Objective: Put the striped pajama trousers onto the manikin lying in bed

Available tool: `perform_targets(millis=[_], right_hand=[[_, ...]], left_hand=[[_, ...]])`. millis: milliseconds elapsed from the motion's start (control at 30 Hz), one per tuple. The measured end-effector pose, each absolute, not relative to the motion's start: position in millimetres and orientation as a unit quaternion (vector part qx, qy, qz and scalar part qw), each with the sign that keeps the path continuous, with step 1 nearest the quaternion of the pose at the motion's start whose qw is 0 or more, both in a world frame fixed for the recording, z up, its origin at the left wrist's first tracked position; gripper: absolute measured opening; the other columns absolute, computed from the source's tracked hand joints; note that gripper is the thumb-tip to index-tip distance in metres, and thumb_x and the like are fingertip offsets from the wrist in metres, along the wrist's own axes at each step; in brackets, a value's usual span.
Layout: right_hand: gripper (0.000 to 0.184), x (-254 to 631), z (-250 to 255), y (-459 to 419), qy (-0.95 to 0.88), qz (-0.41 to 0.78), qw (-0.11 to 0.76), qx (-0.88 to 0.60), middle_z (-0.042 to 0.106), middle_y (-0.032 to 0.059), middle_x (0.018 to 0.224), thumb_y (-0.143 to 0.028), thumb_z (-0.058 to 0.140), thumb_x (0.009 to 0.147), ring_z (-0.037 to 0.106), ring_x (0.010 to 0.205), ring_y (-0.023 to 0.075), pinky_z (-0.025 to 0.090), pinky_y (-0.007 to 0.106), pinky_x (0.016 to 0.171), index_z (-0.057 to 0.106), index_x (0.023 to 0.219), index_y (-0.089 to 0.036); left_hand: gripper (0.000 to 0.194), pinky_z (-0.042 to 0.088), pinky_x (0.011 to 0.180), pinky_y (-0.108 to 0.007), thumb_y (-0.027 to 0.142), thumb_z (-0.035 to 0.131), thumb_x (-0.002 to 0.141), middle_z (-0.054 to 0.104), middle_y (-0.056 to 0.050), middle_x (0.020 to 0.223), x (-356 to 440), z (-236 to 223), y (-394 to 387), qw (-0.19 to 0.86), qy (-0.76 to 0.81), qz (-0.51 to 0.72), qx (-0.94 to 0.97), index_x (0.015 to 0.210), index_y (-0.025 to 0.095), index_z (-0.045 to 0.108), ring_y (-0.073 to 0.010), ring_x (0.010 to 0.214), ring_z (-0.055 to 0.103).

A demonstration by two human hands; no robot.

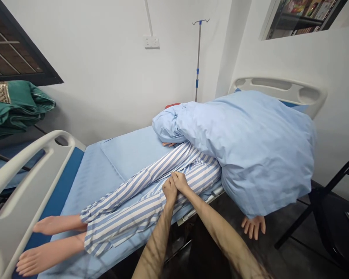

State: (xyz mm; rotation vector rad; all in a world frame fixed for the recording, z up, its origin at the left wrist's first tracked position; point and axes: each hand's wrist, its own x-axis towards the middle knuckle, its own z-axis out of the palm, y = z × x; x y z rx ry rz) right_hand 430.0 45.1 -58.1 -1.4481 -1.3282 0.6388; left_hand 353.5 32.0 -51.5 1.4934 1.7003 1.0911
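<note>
A mannequin lies on a bed, its legs in blue-and-white striped pyjama trousers (128,221). Over one thigh, my left hand (170,190) and my right hand (180,182) are side by side and touching. Both have their fingers curled closed at the trouser cloth, which is bunched around them; the fingertips are hidden. A light blue quilt (250,143) covers the mannequin's upper body and hangs over the near side. One mannequin hand (254,226) dangles below the quilt's edge. Its bare feet (46,248) point toward the footboard.
The footboard (31,178) stands at the left, the headboard (279,83) at the far right. An IV pole (198,58) rises behind the bed. A black folding chair (328,209) is at the right, and folded green cloth (17,108) lies at the left.
</note>
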Motion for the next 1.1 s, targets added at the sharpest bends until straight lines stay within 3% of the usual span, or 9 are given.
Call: perform_targets(millis=[167,367,600,833,967,1100], right_hand=[[0.041,452,-35,41,-0.659,0.165,0.412,-0.607,0.059,0.0008,0.058,-0.030,0.052,0.098,0.052,0.060,0.0135,0.027,0.026,0.063,0.048,0.058,-0.021],[0.039,467,-52,37,-0.635,0.159,0.351,-0.669,0.065,0.0030,0.061,-0.022,0.053,0.099,0.053,0.059,0.0136,0.024,0.028,0.062,0.054,0.059,-0.020],[0.044,473,-59,45,-0.565,0.231,0.487,-0.625,0.054,-0.0001,0.055,-0.037,0.042,0.099,0.049,0.058,0.0141,0.029,0.025,0.060,0.042,0.058,-0.022],[0.046,474,-65,49,-0.509,0.254,0.556,-0.606,0.046,-0.0018,0.054,-0.047,0.038,0.098,0.044,0.056,0.0146,0.031,0.026,0.056,0.033,0.059,-0.024],[0.045,477,-54,50,-0.540,0.231,0.485,-0.647,0.054,-0.0001,0.055,-0.036,0.042,0.099,0.049,0.057,0.0146,0.030,0.026,0.057,0.038,0.057,-0.022],[0.038,492,-36,46,-0.656,0.123,0.369,-0.647,0.068,0.0041,0.064,-0.030,0.053,0.099,0.058,0.061,0.0160,0.027,0.027,0.060,0.057,0.062,-0.020]], left_hand=[[0.041,0.027,0.063,-0.029,0.024,0.043,0.093,0.051,-0.002,0.054,353,-50,31,0.302,0.634,0.391,0.596,0.053,0.020,0.039,-0.0139,0.059,0.041],[0.040,0.026,0.064,-0.030,0.025,0.042,0.093,0.045,0.000,0.052,355,-50,30,0.286,0.639,0.382,0.603,0.054,0.021,0.033,-0.0136,0.060,0.039],[0.042,0.031,0.063,-0.028,0.027,0.039,0.095,0.042,0.001,0.052,387,-20,45,0.337,0.593,0.435,0.588,0.054,0.022,0.034,-0.0126,0.059,0.038],[0.037,0.028,0.066,-0.030,0.021,0.045,0.094,0.053,-0.003,0.058,401,-41,37,0.304,0.617,0.393,0.610,0.057,0.021,0.044,-0.0144,0.059,0.042],[0.037,0.027,0.067,-0.030,0.017,0.044,0.095,0.057,-0.004,0.059,398,-44,37,0.298,0.631,0.364,0.617,0.059,0.021,0.047,-0.0155,0.059,0.045],[0.035,0.026,0.067,-0.031,0.017,0.048,0.094,0.061,-0.006,0.062,399,-44,39,0.294,0.625,0.352,0.632,0.059,0.020,0.049,-0.0163,0.062,0.047]])
